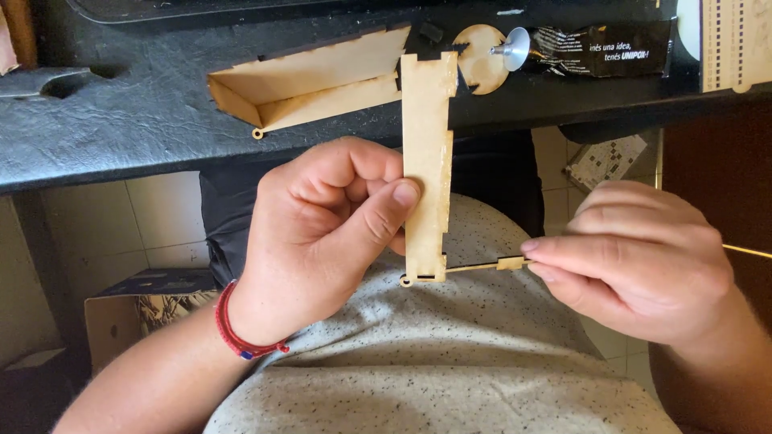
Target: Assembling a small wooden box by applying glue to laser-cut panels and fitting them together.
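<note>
A tall, narrow plywood panel (426,161) with notched laser-cut edges stands upright in mid-air, just above the person's lap and in front of the tabletop edge. The left hand (322,225) holds it, the grip closed on it: the thumb presses flat on the near face and the curled fingers lie behind. At the panel's bottom end a thin plywood strip (482,264) meets it at a right angle and runs out sideways to the right. The right hand (643,257) pinches the strip's far end between thumb and forefinger, a narrow grip closed on the wood. A small square tab sits on the strip close to those fingertips

To do this joining well, I judge the strip should stay level and square to the panel, so its end seats in the bottom slot without twisting. The wood looks thin, so light, even pressure seems wiser than force

Beyond the hands lies a dark tabletop (145,120) with a rough, slate-like surface. On it rest an open wedge-shaped plywood box part (314,80), a round plywood disc (478,56) and a black glue tube (595,50) with a silver neck, lying on its side. A pale punched sheet (736,44) sits at the far right. Below are a speckled grey shirt (450,370), a red cord bracelet (233,333) on the left wrist, pale floor tiles (161,217) and a cardboard box (137,309) at lower left
</note>
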